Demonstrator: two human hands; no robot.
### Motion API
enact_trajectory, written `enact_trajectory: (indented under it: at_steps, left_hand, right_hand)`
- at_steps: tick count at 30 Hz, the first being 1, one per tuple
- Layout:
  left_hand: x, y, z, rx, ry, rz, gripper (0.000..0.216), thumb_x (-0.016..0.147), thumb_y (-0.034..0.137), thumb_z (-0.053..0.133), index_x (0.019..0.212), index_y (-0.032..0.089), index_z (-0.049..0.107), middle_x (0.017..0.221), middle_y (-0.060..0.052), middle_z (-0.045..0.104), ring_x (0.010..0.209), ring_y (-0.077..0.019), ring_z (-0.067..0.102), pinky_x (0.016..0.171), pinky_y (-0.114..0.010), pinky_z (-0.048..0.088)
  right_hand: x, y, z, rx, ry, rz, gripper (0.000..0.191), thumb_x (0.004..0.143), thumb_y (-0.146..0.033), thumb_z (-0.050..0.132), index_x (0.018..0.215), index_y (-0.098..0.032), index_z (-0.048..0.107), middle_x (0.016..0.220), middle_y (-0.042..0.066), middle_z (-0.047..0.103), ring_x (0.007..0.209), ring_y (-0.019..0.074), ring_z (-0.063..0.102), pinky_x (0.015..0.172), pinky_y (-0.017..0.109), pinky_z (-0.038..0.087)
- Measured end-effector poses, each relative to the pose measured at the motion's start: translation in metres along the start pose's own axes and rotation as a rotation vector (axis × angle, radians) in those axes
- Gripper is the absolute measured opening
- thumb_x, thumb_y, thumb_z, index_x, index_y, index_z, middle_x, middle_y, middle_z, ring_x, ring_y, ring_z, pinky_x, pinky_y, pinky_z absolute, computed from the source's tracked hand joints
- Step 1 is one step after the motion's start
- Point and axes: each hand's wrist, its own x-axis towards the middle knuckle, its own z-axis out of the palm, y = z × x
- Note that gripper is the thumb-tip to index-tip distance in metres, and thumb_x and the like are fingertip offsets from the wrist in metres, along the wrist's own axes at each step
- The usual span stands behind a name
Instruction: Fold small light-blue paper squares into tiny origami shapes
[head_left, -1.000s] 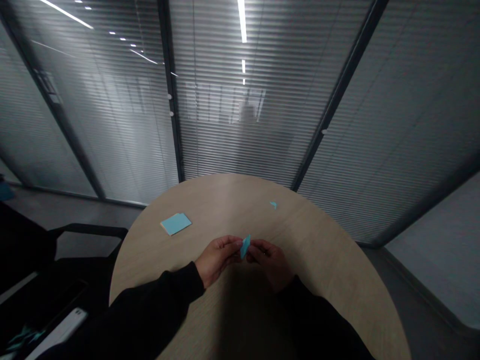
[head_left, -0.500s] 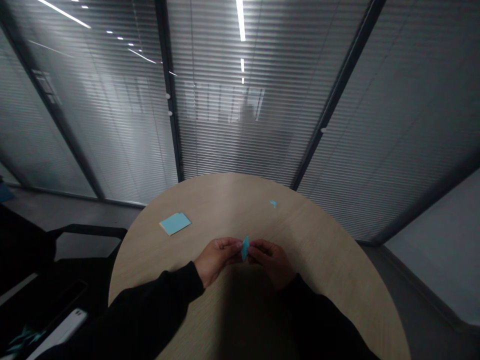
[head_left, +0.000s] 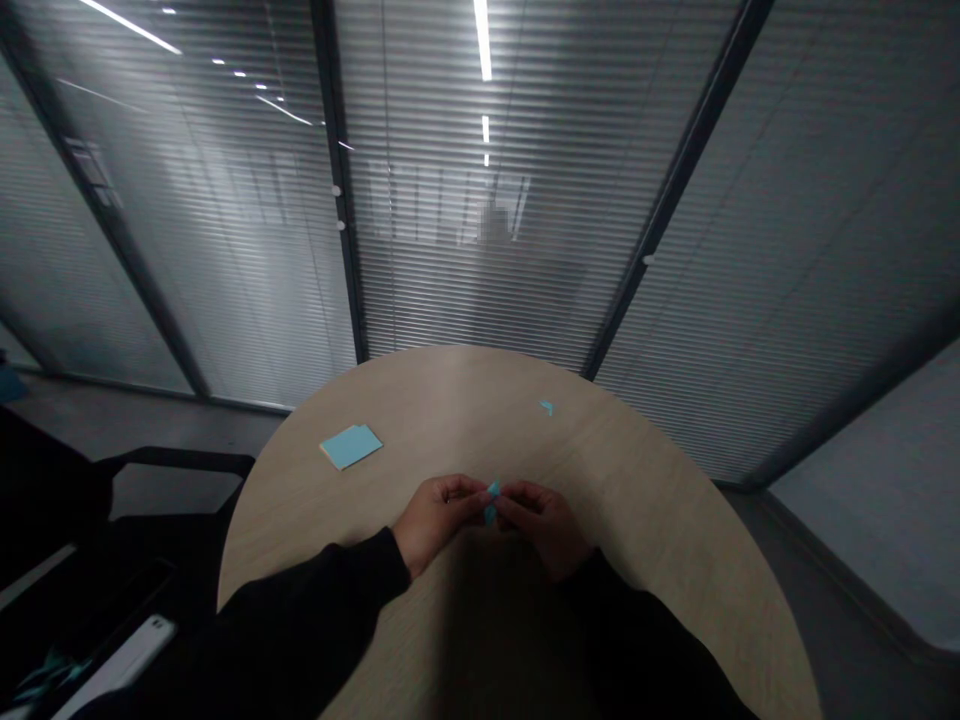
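Observation:
Above the near part of the round wooden table (head_left: 465,385), my left hand (head_left: 439,515) and my right hand (head_left: 540,520) meet with their fingertips close together. Pinched between them is a small piece of light blue paper (head_left: 491,503), now folded or bent, with much of it hidden by my fingers. A stack of light blue sticky notes (head_left: 351,447) lies on the table to the left, out of reach of my fingertips. Farther off, a tiny blue paper scrap (head_left: 547,407) rests toward the far edge.
A black chair with an armrest (head_left: 172,462) stands at the table's left, with a white oblong object (head_left: 127,658) lying below it. Glass partitions with slatted blinds (head_left: 480,250) curve around the far side of the table.
The blue paper, a flat upright sliver before, now looks smaller and bent between my fingertips. My hands have drawn slightly closer around it. The notes and scrap on the table have not moved.

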Motion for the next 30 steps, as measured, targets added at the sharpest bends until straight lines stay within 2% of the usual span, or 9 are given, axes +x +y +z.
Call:
enact_trajectory:
  at_steps: [8, 17, 21, 25, 30]
  left_hand:
    - [-0.0024, 0.0057, 0.0034, 0.021, -0.021, -0.020, 0.037, 0.068, 0.043, 0.080, 0.084, 0.011, 0.071, 0.069, -0.004, 0.068, 0.061, -0.0115, 0.059, 0.064, -0.025, 0.046]
    - [0.0006, 0.0009, 0.0014, 0.266, 0.063, 0.130, 0.039, 0.071, 0.047, 0.075, 0.085, 0.011, 0.071, 0.066, -0.005, 0.067, 0.058, -0.0131, 0.058, 0.057, -0.024, 0.042]
    - [0.0020, -0.0008, -0.0006, 0.380, 0.083, 0.188, 0.036, 0.075, 0.047, 0.072, 0.086, 0.012, 0.071, 0.066, -0.004, 0.067, 0.059, -0.0137, 0.057, 0.057, -0.024, 0.041]
    - [0.0023, -0.0018, -0.0027, 0.466, 0.054, 0.199, 0.035, 0.078, 0.047, 0.069, 0.085, 0.013, 0.072, 0.066, -0.004, 0.066, 0.059, -0.0133, 0.056, 0.057, -0.024, 0.040]
    - [0.0009, 0.0003, -0.0014, 0.430, 0.015, 0.189, 0.037, 0.075, 0.049, 0.070, 0.085, 0.013, 0.071, 0.065, -0.004, 0.064, 0.058, -0.0129, 0.055, 0.055, -0.023, 0.038]
  right_hand:
    - [-0.0005, 0.0010, -0.0022, -0.007, 0.007, 0.010, 0.034, 0.064, -0.045, 0.080, 0.074, -0.016, 0.065, 0.061, -0.002, 0.062, 0.055, 0.0120, 0.054, 0.054, 0.025, 0.040]
    - [-0.0033, -0.0032, 0.0044, -0.050, 0.013, -0.010, 0.035, 0.063, -0.046, 0.080, 0.072, -0.017, 0.064, 0.060, -0.002, 0.062, 0.057, 0.0125, 0.055, 0.057, 0.026, 0.041]
    - [-0.0023, -0.0025, 0.0051, 0.031, 0.013, -0.001, 0.038, 0.063, -0.047, 0.080, 0.078, -0.017, 0.063, 0.061, -0.002, 0.062, 0.057, 0.0124, 0.055, 0.056, 0.026, 0.041]
    - [-0.0029, -0.0028, 0.0053, 0.055, 0.003, 0.000, 0.039, 0.062, -0.048, 0.081, 0.077, -0.018, 0.061, 0.061, -0.003, 0.060, 0.056, 0.0123, 0.054, 0.055, 0.026, 0.041]
    - [-0.0049, -0.0043, 0.0060, 0.070, -0.029, 0.022, 0.038, 0.063, -0.047, 0.081, 0.075, -0.018, 0.060, 0.061, -0.004, 0.060, 0.055, 0.0117, 0.053, 0.055, 0.025, 0.041]
